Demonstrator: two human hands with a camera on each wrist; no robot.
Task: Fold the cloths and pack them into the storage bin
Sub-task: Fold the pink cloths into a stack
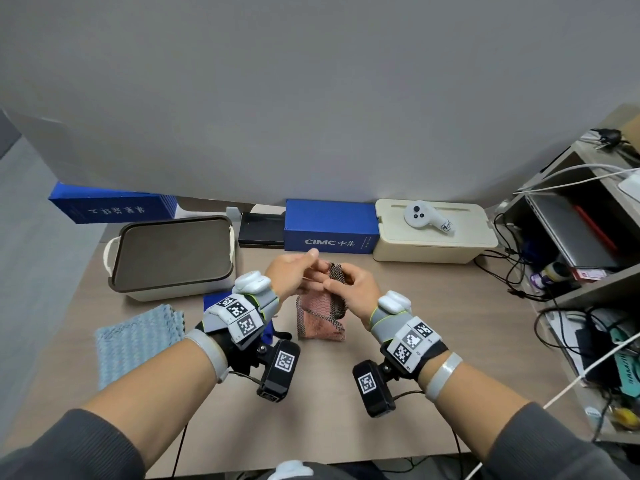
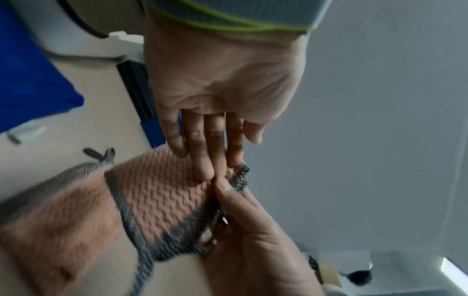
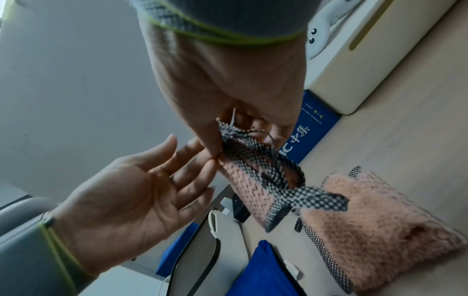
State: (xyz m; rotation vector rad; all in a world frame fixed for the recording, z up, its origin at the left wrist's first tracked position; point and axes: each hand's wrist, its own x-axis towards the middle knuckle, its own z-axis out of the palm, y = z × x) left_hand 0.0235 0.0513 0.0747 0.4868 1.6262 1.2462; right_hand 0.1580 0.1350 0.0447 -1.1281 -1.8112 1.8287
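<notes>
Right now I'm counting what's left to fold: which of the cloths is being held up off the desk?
The pink cloth with checked edging, pinched by the right hand. The light blue cloth lies flat near the storage bin.

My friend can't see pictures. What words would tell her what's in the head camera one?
Two hands hold up a pink cloth with checked edging above a desk: the right hand pinches its top edge and the left hand, fingers straight, touches it. A blue cloth lies to the left, near a storage bin with handles.
</notes>
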